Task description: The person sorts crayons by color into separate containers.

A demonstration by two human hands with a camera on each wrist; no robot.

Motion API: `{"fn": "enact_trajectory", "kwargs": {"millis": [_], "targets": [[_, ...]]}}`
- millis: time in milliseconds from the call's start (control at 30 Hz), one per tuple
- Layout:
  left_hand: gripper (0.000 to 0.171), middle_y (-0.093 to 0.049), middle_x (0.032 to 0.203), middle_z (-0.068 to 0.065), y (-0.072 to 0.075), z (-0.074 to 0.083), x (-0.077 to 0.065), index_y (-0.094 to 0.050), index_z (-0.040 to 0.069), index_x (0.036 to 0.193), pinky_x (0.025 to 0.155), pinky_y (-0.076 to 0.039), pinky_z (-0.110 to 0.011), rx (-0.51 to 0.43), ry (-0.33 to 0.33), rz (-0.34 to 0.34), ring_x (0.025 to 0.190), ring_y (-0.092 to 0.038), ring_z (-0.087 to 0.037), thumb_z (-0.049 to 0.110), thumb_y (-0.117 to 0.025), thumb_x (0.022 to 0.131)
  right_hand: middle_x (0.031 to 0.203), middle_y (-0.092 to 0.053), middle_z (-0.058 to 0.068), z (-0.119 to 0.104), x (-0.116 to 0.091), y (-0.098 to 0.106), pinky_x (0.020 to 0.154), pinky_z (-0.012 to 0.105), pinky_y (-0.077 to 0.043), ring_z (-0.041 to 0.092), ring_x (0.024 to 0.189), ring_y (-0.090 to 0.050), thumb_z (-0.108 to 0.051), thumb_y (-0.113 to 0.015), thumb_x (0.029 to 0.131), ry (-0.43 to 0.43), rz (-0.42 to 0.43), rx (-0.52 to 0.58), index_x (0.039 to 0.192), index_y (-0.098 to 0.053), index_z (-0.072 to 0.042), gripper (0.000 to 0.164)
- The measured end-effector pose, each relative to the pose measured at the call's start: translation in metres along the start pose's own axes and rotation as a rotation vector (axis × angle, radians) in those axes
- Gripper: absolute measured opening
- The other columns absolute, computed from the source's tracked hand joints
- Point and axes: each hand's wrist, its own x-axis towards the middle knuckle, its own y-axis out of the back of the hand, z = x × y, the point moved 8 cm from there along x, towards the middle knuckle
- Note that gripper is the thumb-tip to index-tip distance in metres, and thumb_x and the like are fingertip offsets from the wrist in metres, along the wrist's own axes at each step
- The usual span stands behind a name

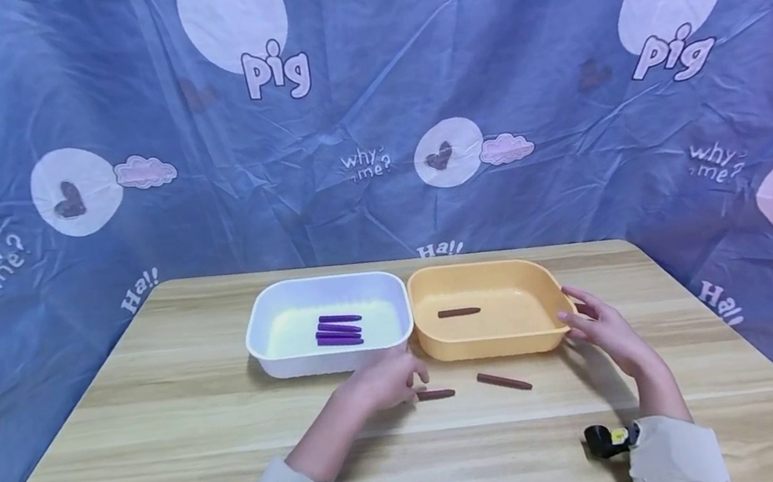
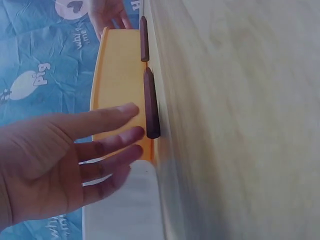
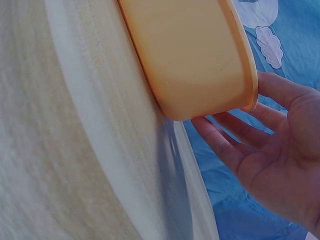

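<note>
My left hand [image 1: 387,377] is just in front of the white container [image 1: 333,361], its fingers loosely spread beside a brown crayon [image 1: 437,394]. In the left wrist view a gap shows between the fingertips and that crayon [image 2: 151,107], so nothing is held. A second brown crayon [image 1: 504,382] lies on the table to its right. My right hand [image 1: 609,332] grips the right end of the yellow container [image 1: 498,348], thumb at the rim and fingers against the outer wall [image 3: 215,100]. One brown crayon [image 1: 458,312] lies inside the yellow container.
Several purple crayons [image 1: 339,338] lie in the white container, which stands side by side with the yellow one on the wooden table [image 1: 161,445]. Behind the table's far edge hangs a blue printed cloth [image 1: 351,112].
</note>
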Motion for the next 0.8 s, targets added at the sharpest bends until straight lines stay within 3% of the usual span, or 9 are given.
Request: {"fn": "enact_trajectory", "kwargs": {"millis": [200, 467, 800], "targets": [[0.031, -0.053, 0.067, 0.009, -0.007, -0.004, -0.003, -0.07, 0.016, 0.099, 0.06, -0.042, -0.015, 0.078, -0.033, -0.043, 0.067, -0.048, -0.006, 0.007, -0.078, 0.07, 0.135, -0.024, 0.038, 0.0, 0.0, 0.0, 0.084, 0.025, -0.05, 0.017, 0.098, -0.057, -0.03, -0.058, 0.091, -0.003, 0.009, 0.009, 0.145, -0.014, 0.001, 0.076], [0.031, -0.053, 0.065, 0.009, -0.013, -0.003, -0.001, -0.07, 0.016, 0.099, 0.054, -0.041, -0.014, 0.02, -0.122, -0.071, 0.06, -0.047, -0.004, -0.003, -0.068, 0.074, 0.134, -0.022, 0.04, 0.001, 0.0, 0.0, 0.082, 0.024, -0.051, 0.011, 0.094, -0.058, -0.03, -0.056, 0.092, 0.004, 0.008, -0.012, 0.145, -0.015, 0.001, 0.073], [0.032, -0.057, 0.071, 0.008, -0.016, -0.007, 0.001, -0.07, 0.017, 0.1, 0.055, -0.042, -0.014, 0.001, -0.083, -0.07, 0.063, -0.049, -0.003, -0.002, -0.065, 0.075, 0.136, -0.023, 0.037, -0.003, -0.002, -0.001, 0.09, 0.034, -0.048, 0.018, 0.102, -0.054, -0.02, -0.051, 0.095, -0.027, 0.01, -0.013, 0.146, -0.011, 0.001, 0.068]]}}
